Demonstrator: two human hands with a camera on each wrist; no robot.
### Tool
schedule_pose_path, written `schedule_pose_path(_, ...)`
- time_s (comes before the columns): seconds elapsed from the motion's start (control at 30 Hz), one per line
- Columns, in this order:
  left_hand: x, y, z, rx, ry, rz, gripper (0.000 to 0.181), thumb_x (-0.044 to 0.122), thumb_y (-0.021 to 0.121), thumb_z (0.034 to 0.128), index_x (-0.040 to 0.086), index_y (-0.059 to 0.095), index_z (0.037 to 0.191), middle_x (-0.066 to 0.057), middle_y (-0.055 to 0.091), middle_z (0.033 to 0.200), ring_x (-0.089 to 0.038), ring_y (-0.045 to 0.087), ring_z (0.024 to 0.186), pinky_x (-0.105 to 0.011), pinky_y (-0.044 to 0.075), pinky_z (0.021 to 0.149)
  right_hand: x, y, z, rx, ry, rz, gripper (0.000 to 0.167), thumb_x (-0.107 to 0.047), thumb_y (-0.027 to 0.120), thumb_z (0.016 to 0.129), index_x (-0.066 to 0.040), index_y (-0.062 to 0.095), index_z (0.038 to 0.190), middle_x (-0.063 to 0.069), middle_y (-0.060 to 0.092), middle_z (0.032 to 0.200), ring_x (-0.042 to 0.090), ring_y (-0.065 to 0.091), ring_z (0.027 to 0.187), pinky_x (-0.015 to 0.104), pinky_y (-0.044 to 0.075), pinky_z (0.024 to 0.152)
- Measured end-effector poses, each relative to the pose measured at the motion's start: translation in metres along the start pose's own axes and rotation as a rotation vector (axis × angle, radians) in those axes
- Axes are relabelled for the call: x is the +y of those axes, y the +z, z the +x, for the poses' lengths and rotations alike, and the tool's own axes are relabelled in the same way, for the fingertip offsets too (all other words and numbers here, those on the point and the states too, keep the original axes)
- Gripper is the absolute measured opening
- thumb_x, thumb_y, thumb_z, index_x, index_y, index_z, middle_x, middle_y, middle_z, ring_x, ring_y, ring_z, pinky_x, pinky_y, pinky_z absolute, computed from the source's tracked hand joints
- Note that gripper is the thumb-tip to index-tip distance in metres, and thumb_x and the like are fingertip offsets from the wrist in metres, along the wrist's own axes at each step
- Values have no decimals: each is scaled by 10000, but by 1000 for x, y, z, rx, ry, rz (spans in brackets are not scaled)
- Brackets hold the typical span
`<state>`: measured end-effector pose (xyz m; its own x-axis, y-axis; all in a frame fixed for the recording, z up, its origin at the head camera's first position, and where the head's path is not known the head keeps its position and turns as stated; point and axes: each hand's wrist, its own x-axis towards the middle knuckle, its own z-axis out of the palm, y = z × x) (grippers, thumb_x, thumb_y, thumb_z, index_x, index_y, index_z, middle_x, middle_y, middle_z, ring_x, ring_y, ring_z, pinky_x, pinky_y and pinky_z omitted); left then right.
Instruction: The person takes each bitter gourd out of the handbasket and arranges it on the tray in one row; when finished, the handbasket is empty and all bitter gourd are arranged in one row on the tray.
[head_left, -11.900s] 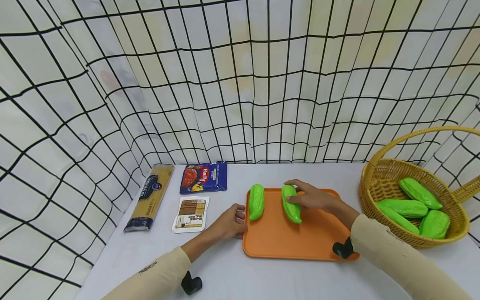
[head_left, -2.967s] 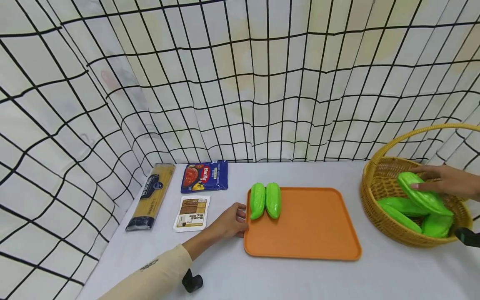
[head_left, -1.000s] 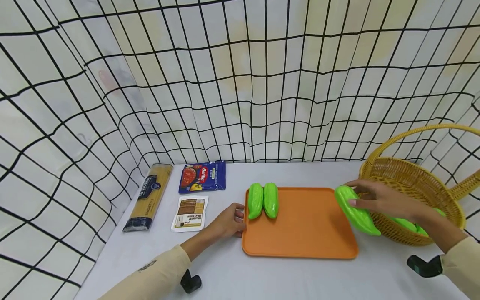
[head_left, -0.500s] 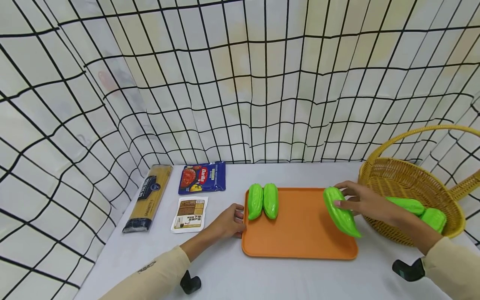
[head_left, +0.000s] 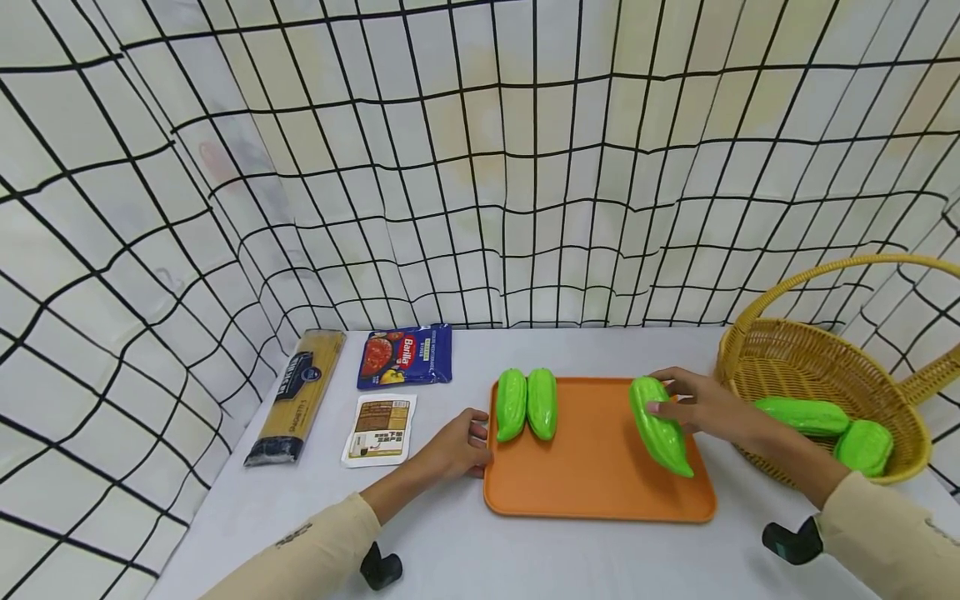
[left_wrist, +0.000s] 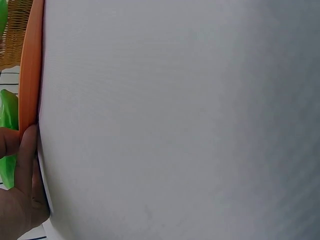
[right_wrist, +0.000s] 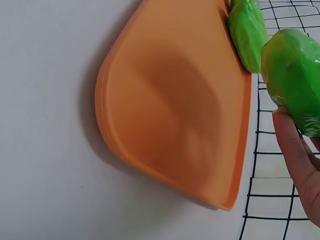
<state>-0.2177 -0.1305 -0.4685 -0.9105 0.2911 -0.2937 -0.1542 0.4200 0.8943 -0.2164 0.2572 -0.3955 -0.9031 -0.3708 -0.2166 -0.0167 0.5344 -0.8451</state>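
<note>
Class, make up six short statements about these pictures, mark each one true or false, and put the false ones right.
1. The right hand holds a vegetable over the tray. True.
2. The tray is blue. False: it is orange.
3. In the head view, the left hand grips the tray's left edge. True.
4. Three vegetables lie on the tray. False: two vegetables lie there, side by side at its left end.
5. In the head view, the basket stands to the right of the tray. True.
6. The basket is empty. False: more vegetables lie in it.
</note>
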Motion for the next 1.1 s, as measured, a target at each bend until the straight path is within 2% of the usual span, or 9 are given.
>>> schedule_pose_path(0.23, 2, 1, -1, 1, -10, 8, 672, -63, 688, 799, -35, 416, 1413, -150, 531, 1149, -211, 614, 937, -336, 660, 677, 3, 9, 9, 7, 17, -5, 638, -364, 675, 947, -51, 428, 1445, 224, 542, 1281, 243, 630, 1015, 369, 637, 800)
schedule_pose_path(0.47, 3, 2, 1, -2, -6, 8, 675, -65, 686, 797, -35, 413, 1415, -153, 528, 1160, -212, 613, 942, -334, 660, 677, 6, 17, 18, 10, 68, 22, 662, -394, 679, 941, -64, 413, 1449, 218, 538, 1306, 236, 629, 1009, 380, 638, 829)
schedule_pose_path(0.73, 1, 1, 1, 2, -5, 2, 677, -74, 686, 784, -51, 411, 1403, -159, 533, 1141, -216, 614, 929, -335, 662, 667, 6, 26, 26, -12, 52, 50, 677, -381, 686, 941, -55, 398, 1461, 237, 545, 1323, 232, 629, 1035, 370, 633, 803)
schedule_pose_path(0.93, 4, 0, 1, 5, -2, 16, 672, -63, 691, 793, -37, 416, 1405, -156, 533, 1150, -221, 613, 944, -333, 661, 675, -1, 25, 31, 8, 55, 18, 652, -388, 683, 941, -62, 421, 1441, 242, 545, 1325, 246, 633, 1037, 392, 641, 815)
schedule_pose_path(1.1, 6, 0, -2, 16, -18, 22, 669, -59, 691, 795, -39, 417, 1405, -162, 548, 1155, -225, 616, 952, -336, 660, 671, -2, 25, 37, -8, 63, 50, 687, -389, 690, 936, -49, 394, 1454, 255, 523, 1336, 244, 642, 1038, 400, 645, 838)
